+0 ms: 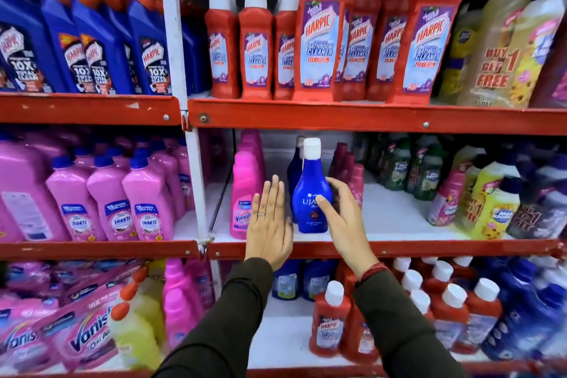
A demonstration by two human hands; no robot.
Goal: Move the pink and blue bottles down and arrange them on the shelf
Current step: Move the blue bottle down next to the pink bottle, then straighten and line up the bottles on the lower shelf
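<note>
Left hand [270, 224] flat, fingers spread and holding nothing, just beside the blue bottle [312, 193] — right hand [343, 218] curls loosely round its side, thumb on the label. Bottle stands upright near the middle shelf [399, 247] edge, pink bottle [245, 193] left, bare white shelf right.

Blue bottle [312, 193]: white cap, upright on the white middle shelf [399, 218], right hand's [343, 218] thumb across its label, fingers behind.
Pink bottle [245, 190]: Vanish label, upright, just left of the left hand's [269, 224] flat fingertips.
</note>
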